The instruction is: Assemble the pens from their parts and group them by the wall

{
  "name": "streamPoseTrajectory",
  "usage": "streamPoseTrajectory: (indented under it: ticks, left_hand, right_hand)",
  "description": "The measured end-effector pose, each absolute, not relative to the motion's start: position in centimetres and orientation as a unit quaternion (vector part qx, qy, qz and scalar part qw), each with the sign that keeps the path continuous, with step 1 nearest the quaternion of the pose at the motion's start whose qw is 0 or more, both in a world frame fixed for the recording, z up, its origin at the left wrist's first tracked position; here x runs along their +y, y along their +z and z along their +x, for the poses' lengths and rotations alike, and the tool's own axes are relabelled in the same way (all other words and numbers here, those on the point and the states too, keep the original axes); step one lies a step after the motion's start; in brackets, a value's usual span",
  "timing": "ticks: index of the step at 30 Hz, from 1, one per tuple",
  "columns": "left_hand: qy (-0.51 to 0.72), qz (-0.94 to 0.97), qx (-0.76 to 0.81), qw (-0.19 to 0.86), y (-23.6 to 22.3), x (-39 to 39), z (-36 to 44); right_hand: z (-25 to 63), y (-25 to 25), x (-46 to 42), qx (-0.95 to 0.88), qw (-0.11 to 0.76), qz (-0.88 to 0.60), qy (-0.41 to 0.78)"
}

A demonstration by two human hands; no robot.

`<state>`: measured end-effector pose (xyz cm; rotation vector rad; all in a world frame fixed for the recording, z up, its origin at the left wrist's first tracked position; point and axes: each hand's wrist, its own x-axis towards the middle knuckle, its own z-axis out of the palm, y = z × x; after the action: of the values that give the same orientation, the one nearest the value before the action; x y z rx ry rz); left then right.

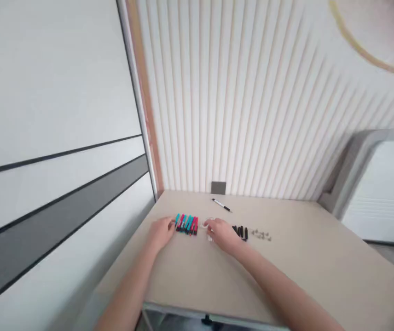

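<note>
A tight row of short cyan, red and black plastic pieces (186,225) lies on a beige table (190,276). My left hand (162,232) is at the row's left end, its fingertips touching or nearly touching the pieces. My right hand (219,234) is just right of the row, with its fingers over a small translucent white piece (210,234) that is partly hidden. To its right lie a small group of black pieces (240,233) and several small metallic-looking parts (261,235).
A black-and-silver pen (222,205) lies near the table's back edge, below a grey square object (218,187) against a ribbed white wall (238,105). A smooth panelled wall (59,138) rises along the left table edge. A white unit (383,193) stands at right.
</note>
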<state>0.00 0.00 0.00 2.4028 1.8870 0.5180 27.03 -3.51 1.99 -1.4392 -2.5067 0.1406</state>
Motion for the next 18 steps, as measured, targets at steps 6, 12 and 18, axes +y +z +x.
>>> streamPoseTrajectory:
  ticks: [6, 12, 18]
  left_hand:
    - [0.174, 0.779, 0.601, 0.023, -0.1, -0.2, 0.5]
    - [0.179, 0.778, 0.601, 0.023, 0.2, -0.4, 0.7]
    - [0.198, 0.775, 0.600, 0.007, 0.1, -0.3, 0.5]
  right_hand:
    - [25.4, 1.7, -2.3, -0.868, 0.097, -0.486, 0.037]
    - [24.9, 1.5, -2.2, -0.868, 0.093, -0.488, 0.021]
    - [27.5, 2.8, -2.6, -0.867, 0.131, -0.481, 0.005]
